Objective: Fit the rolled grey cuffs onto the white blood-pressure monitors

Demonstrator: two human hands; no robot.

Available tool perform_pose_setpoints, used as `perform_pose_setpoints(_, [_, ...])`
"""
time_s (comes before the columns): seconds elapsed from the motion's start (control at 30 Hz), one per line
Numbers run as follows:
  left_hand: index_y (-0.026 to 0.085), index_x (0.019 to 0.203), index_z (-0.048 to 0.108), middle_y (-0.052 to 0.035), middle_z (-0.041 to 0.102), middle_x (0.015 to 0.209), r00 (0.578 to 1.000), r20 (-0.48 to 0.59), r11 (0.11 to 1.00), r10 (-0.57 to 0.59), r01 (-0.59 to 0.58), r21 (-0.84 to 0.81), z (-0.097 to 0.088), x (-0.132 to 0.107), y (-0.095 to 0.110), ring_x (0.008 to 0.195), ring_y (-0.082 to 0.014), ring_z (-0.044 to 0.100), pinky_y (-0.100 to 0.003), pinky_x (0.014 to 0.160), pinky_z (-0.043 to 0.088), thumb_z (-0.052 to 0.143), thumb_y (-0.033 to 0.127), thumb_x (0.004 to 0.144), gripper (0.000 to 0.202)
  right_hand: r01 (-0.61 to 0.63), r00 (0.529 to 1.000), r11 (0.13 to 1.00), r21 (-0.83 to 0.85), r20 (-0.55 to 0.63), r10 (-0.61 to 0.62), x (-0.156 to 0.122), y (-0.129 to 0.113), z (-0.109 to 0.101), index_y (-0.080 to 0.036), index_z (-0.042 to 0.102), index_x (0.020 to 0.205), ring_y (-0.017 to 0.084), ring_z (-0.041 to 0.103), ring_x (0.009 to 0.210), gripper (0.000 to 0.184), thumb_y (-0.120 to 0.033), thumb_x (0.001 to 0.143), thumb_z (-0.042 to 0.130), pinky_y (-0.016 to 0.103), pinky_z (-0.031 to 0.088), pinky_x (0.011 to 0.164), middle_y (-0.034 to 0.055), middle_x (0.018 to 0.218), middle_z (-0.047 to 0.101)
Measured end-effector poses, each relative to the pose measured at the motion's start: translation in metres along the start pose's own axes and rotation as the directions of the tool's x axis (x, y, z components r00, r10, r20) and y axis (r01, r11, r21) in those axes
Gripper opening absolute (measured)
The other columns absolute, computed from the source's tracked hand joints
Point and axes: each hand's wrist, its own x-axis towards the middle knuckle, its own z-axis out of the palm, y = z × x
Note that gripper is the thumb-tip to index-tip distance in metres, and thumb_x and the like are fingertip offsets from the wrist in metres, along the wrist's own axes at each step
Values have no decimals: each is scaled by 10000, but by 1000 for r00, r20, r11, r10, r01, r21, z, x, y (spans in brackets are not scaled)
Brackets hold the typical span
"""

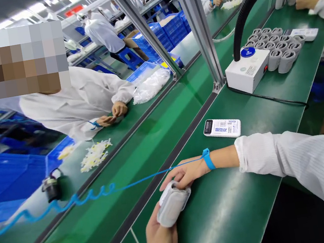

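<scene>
The left hand cups a rolled grey cuff from below, closed narrowly around it, while the right hand presses over its top, seemingly to hold the roll tight. A printed white box lies just beyond the right hand on the green surface.
</scene>
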Motion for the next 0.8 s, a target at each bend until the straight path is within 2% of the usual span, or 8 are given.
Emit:
perform_pose_setpoints(0.13, [156,1069,898,-115,880,1029,1000,19,999,-20,19,41,-1,-1,-1,1003,-387,844,-402,833,740,1059,182,310,776,17,1000,974,-228,-19,-22,-2,-3,1,-168,757,1430,122,696,794,576,-58,866,784,194,536,785,-35,888,766])
perform_pose_setpoints(0.37, [175,1082,896,-86,882,1009,998,16,998,-58,58,37,-15,4,-8,1061,-414,846,-430,916,736,1064,148,297,803,41,992,870,-491,-84,-94,-5,-10,7,-224,817,1300,146,742,978,397,-139,913,795,188,534,887,-35,1045,797])
perform_pose_setpoints(0.57, [185,1067,891,-87,884,1065,998,-24,998,-54,55,40,-7,-3,-2,1115,-426,832,-442,958,726,1048,140,317,768,40,990,801,-598,-87,-114,-8,-21,10,-231,822,1315,169,745,1102,354,-163,972,769,206,531,983,-18,1183,811])
perform_pose_setpoints(0.7, [180,1022,878,-81,873,992,994,-92,996,-64,70,55,-9,-7,-4,1084,-423,828,-433,920,732,1040,176,300,739,47,996,781,-623,-32,-86,-11,-30,10,-225,795,1385,180,747,1142,393,-169,998,753,217,525,1013,-11,1231,811])
perform_pose_setpoints(0.8, [180,991,856,-71,858,944,989,-143,997,-39,48,63,-10,-3,-10,1039,-383,824,-420,901,731,1034,247,377,643,70,995,778,-625,-16,-103,-10,-35,9,-223,793,1395,192,754,1157,427,-161,972,795,223,521,1035,-14,1201,818])
